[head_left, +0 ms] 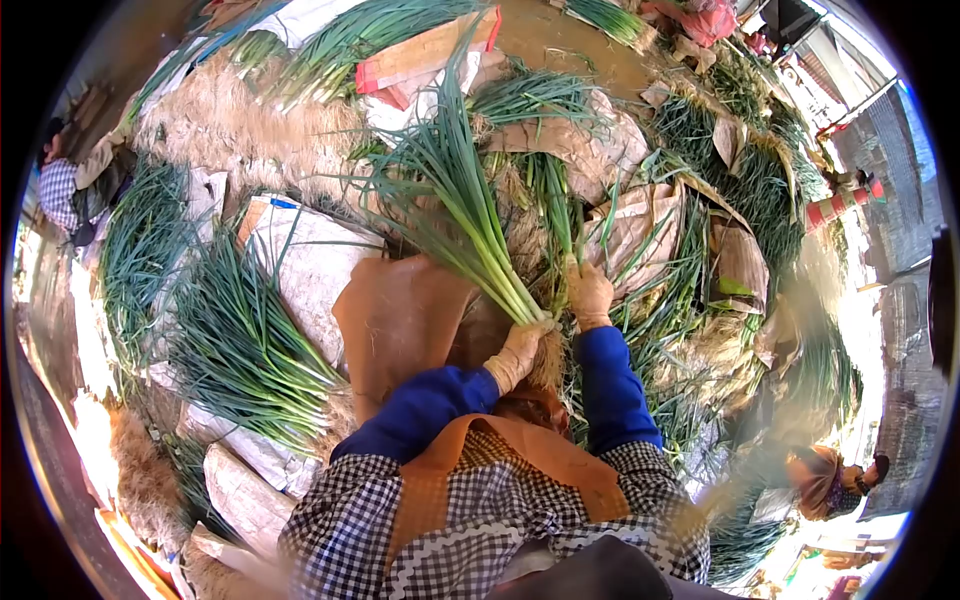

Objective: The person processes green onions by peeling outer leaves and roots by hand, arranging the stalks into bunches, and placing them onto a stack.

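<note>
Left hand (517,357): clasped round the root end of one onion bunch (487,235), leaves fanned forward. Right hand (590,295): gripping green stalks (553,205) just beside. Left: onion heap (250,345). Farther: co-worker (62,190).

left hand (513,358): fingers partly hidden | checked garment (460,505): cut off below | tan streak (740,480): blurred

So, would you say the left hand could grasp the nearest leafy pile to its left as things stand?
Probably not: the left hand is full, gripping a leafy bunch, though the pile lies uncovered.
</note>
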Tool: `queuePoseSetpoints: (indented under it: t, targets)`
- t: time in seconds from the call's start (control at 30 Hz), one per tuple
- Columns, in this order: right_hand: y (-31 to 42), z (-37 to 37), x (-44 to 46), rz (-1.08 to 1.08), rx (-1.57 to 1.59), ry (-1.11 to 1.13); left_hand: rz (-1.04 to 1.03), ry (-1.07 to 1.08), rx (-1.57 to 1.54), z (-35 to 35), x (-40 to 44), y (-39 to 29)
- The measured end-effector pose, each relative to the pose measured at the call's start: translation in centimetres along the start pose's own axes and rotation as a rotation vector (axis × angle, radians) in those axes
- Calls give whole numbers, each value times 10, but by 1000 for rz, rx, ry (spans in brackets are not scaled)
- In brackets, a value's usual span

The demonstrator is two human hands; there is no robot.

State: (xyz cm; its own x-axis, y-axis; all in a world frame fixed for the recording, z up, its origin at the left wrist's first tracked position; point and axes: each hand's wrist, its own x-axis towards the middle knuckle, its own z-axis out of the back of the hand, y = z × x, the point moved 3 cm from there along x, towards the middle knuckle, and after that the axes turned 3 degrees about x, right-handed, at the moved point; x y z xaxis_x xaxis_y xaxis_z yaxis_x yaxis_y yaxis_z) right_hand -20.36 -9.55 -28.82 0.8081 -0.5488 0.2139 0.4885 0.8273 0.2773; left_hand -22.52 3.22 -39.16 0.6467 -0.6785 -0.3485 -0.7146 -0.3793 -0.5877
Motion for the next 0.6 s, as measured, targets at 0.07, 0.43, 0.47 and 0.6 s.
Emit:
queuePoseSetpoints:
  t: [0.07, 0.43, 0.47, 0.6]
  targets:
    - [-7, 10, -19, 22, 0, -131, 48, -59, -48, -1, -2, 3]
    - [-179, 28, -206, -114, -474, 914, 137, 89, -179, 9, 8, 0]
    - [-185, 24, -197, -156, -552, 1013, 140, 229, -270, 31, 28, 27]
    - [-50, 59, -80, -108, 365, 145, 31, -4, -1, 0, 0, -3]
